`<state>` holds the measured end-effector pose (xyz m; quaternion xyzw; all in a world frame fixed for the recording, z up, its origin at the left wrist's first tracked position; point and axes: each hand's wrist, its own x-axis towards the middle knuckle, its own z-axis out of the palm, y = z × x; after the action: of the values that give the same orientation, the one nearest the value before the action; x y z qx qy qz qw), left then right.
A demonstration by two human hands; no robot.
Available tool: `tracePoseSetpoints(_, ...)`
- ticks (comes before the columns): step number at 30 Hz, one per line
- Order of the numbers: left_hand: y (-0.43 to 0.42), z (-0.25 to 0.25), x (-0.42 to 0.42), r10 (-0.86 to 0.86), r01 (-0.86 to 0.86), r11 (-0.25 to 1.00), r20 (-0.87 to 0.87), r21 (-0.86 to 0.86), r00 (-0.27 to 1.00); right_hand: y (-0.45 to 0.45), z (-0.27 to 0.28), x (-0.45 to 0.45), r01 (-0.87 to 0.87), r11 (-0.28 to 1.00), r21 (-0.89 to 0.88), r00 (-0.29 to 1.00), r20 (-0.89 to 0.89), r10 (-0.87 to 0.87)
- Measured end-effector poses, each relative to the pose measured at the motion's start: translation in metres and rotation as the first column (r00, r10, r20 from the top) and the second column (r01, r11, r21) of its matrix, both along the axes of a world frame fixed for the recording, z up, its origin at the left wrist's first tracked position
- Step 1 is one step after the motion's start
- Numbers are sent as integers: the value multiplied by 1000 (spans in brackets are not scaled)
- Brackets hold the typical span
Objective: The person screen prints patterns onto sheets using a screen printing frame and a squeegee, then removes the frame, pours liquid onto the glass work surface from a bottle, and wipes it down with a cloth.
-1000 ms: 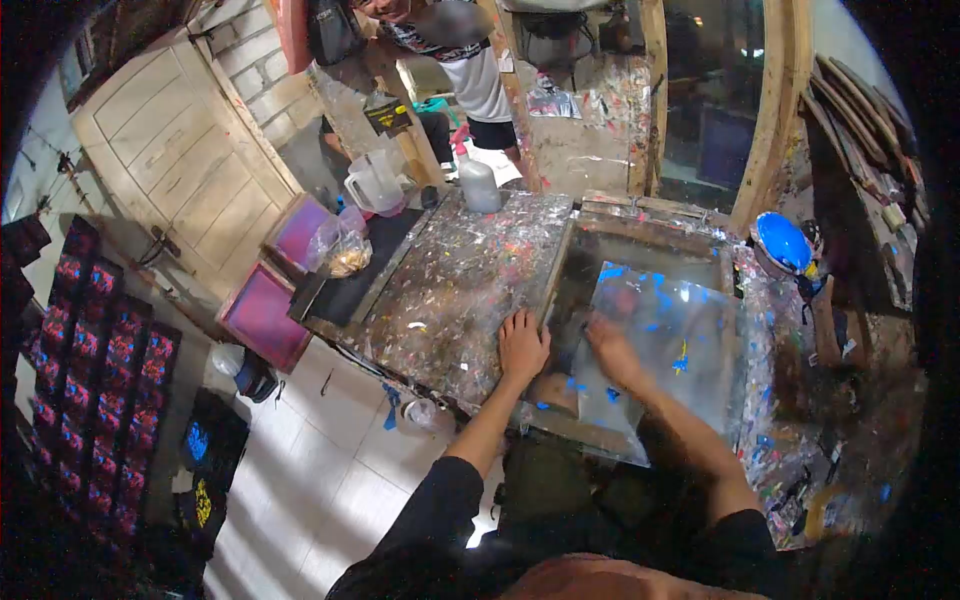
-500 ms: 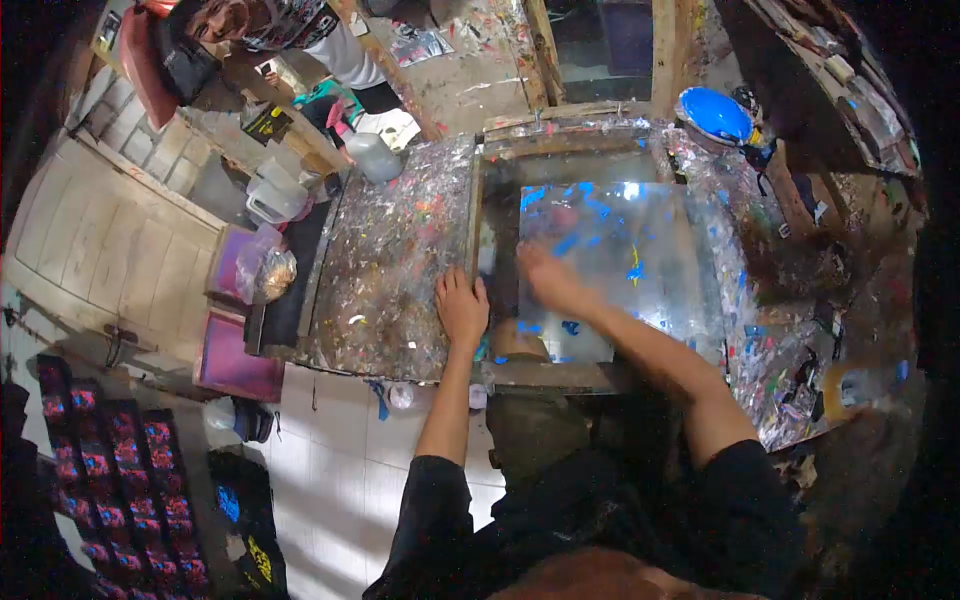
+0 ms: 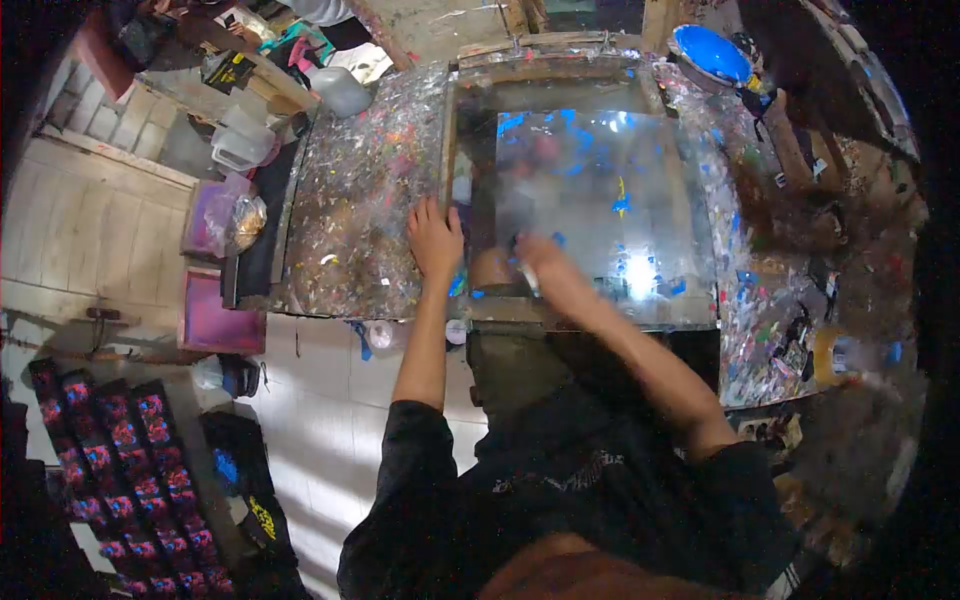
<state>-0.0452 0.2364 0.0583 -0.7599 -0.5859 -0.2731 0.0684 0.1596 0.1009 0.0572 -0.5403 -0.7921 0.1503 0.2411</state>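
Note:
My left hand (image 3: 435,240) lies flat on the paint-spattered board (image 3: 365,190), its fingers spread near the frame's left edge. Over the near left part of the glass pane (image 3: 600,190) is my right hand (image 3: 543,262), blurred by motion. Its fingers seem bent around something small and pale, too smeared to name. Blue flecks and a yellow mark (image 3: 621,195) show on the pane, which sits in a dark frame (image 3: 510,312). A bright reflection shines at the pane's near right.
A blue bowl (image 3: 712,55) stands at the back right. Back left are a spray bottle (image 3: 340,92), a clear jug (image 3: 242,140) and a plastic bag (image 3: 245,222). Purple screens (image 3: 222,310) lean at the left. Part of another person (image 3: 318,10) shows at the top.
The view has tilted down and turned. My right hand has moved over the pane toward its near edge. My left hand has stayed on the board.

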Motion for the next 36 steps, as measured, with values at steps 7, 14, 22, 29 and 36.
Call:
tracePoseSetpoints(7, 0, 4, -1, 17, -18, 998, -2, -60, 1000, -12, -4, -28, -113, 979, 168, 994, 19, 112)
tracePoseSetpoints(14, -1, 5, -1, 11, -9, 999, 51, -45, 999, -20, -12, -75, -85, 967, 241, 993, -57, 102)
tracePoseSetpoints(22, 2, -2, -7, -21, 23, 999, 67, -28, 998, -38, 25, 15, 61, 995, -82, 973, -216, -77)
tracePoseSetpoints(29, 5, -2, -5, -10, 11, 1000, 25, -22, 1000, -50, 3, 9, 107, 975, 196, 993, 36, -116)
tracePoseSetpoints(36, 1, -2, -5, 3, -3, 1000, 4, -29, 1000, -49, -26, 11, -47, 992, 116, 996, -66, 55)
